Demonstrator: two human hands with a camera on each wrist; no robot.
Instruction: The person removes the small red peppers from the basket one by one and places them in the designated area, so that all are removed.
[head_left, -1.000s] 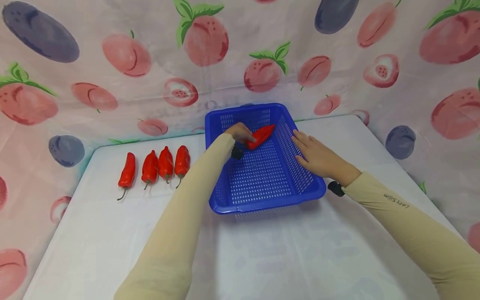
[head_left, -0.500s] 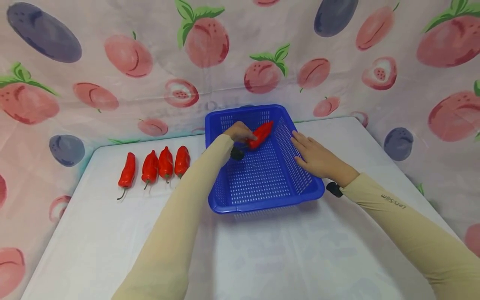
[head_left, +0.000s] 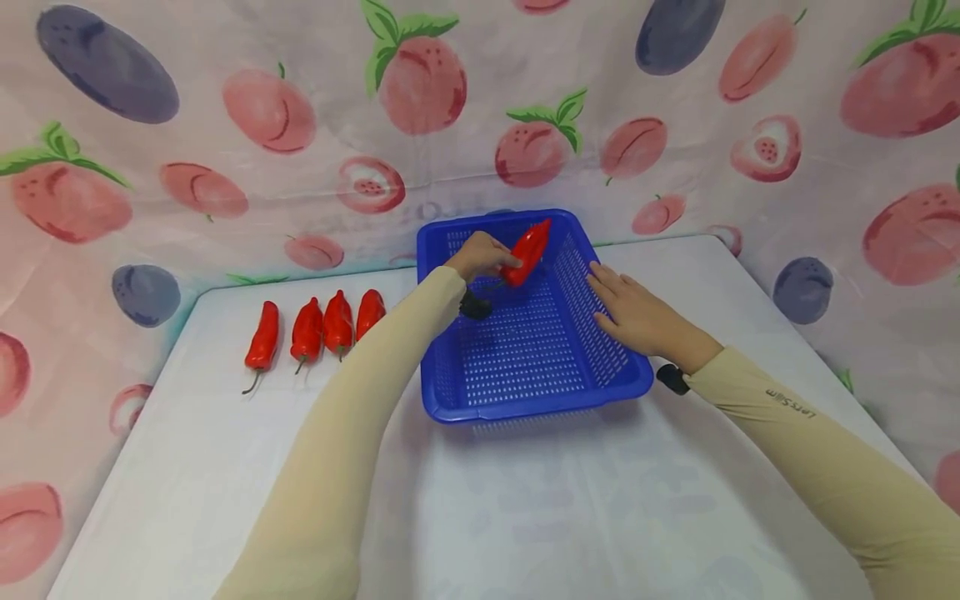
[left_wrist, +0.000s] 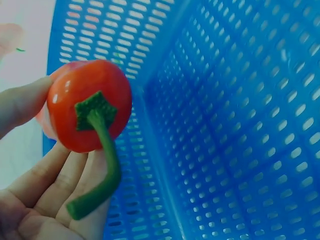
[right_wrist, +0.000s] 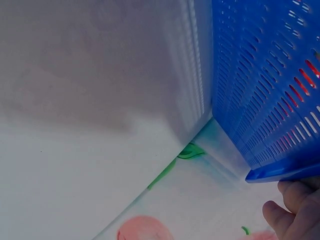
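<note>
My left hand [head_left: 482, 255] pinches a red pepper [head_left: 531, 250] between thumb and fingers, inside the far part of a blue plastic basket [head_left: 536, 409]. The pepper is tilted, its tip pointing up to the back right. In the left wrist view the round stem end of this pepper [left_wrist: 90, 107] faces the camera, with a bent green stem [left_wrist: 112, 165]. My right hand [head_left: 637, 315] rests against the basket's right rim, fingers straight. From the right wrist, only some fingertips [right_wrist: 292, 200] show at the basket's edge.
Several red peppers [head_left: 307, 332] lie in a row on the white table [head_left: 195, 467], left of the basket; my left sleeve partly covers the rightmost one [head_left: 371, 310]. A fruit-print cloth [head_left: 450, 158] hangs behind the table.
My left hand has raised the pepper from the basket floor, and its tip has come up towards the back rim. My right hand stays at the basket's right side.
</note>
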